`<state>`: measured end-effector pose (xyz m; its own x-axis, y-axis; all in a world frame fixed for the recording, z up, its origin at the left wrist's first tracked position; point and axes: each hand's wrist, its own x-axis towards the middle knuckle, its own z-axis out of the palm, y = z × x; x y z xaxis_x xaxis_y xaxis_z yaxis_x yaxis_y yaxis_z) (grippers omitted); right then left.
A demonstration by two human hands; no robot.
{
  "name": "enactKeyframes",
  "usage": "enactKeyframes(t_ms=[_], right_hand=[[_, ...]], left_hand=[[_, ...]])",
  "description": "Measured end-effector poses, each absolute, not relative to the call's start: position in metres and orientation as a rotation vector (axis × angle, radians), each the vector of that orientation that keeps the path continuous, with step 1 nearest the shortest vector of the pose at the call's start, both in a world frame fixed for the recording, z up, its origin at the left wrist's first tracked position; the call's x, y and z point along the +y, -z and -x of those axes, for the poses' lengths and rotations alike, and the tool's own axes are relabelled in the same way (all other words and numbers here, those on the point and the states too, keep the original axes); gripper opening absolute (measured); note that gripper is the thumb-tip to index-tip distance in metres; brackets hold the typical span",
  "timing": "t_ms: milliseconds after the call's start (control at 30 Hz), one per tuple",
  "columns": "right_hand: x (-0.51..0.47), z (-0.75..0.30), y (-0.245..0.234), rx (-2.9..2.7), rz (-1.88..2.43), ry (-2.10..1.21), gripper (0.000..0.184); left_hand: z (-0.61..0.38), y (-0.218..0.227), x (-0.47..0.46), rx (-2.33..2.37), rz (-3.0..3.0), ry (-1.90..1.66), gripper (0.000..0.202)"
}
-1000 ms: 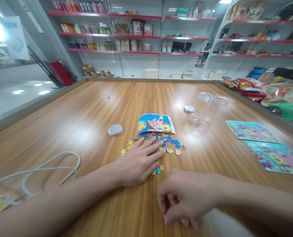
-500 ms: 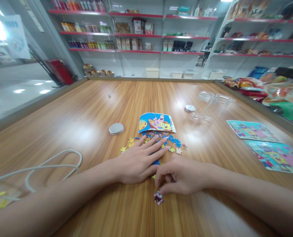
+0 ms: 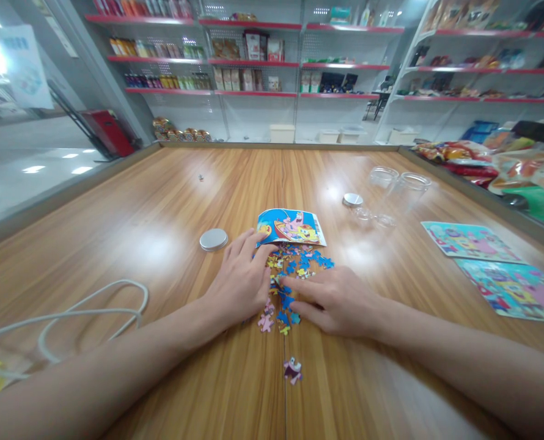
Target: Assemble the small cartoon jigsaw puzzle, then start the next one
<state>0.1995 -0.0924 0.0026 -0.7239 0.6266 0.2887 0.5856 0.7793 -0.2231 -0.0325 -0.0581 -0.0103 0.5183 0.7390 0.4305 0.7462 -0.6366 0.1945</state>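
A loose heap of small jigsaw pieces (image 3: 285,299) in blue, yellow and pink lies on the wooden table. My left hand (image 3: 242,278) rests along the heap's left side, fingers stretched forward and apart, near the lower left corner of a curled picture card (image 3: 293,227). At the heap's right side, my right hand (image 3: 336,299) has its fingers extended, the index fingertip touching pieces in the middle. Neither hand visibly holds a piece. A single pink and dark jigsaw piece (image 3: 293,370) lies apart, closer to me.
Silver lids (image 3: 214,239) and clear glass jars (image 3: 407,189) stand on the table. Two picture sheets (image 3: 514,290) lie at the right, a white cable (image 3: 93,311) at the left. Behind are stocked shelves (image 3: 251,62); packaged goods (image 3: 519,165) sit beyond the right edge.
My left hand has drawn back leftward off the heap, uncovering more pieces. My right hand has left the single pink piece and moved forward to the heap, its fingers straightening.
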Motion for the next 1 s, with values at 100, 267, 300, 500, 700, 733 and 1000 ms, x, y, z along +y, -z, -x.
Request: enactKeyframes(t_ms=[100,267,300,500,700,733,1000], right_hand=[[-0.092,-0.199,-0.003,-2.649,0.954,-0.156,0.030],[-0.092,-0.201,0.001,-2.612,0.968,-0.137,0.023],[-0.092,-0.201,0.002,-2.610,0.978,-0.135,0.023],[-0.090,-0.201,-0.001,-2.576,1.057,-0.166,0.025],[-0.092,-0.200,-0.006,-2.517,1.153,-0.229,0.029],[-0.093,-0.200,-0.007,-2.512,1.161,-0.243,0.029],[-0.091,-0.200,-0.007,-2.422,1.226,-0.242,0.025]], left_hand=[[0.031,0.013,-0.058,-1.372,2.705,0.704,0.038],[0.030,0.012,-0.059,-1.394,2.660,0.672,0.038],[0.030,0.011,-0.059,-1.374,2.662,0.700,0.037],[0.033,0.003,-0.061,-0.982,2.770,0.924,0.026],[0.034,0.004,-0.059,-0.913,2.794,0.977,0.034],[0.034,0.004,-0.059,-0.908,2.797,0.982,0.034],[0.034,0.006,-0.058,-0.922,2.810,0.988,0.037]])
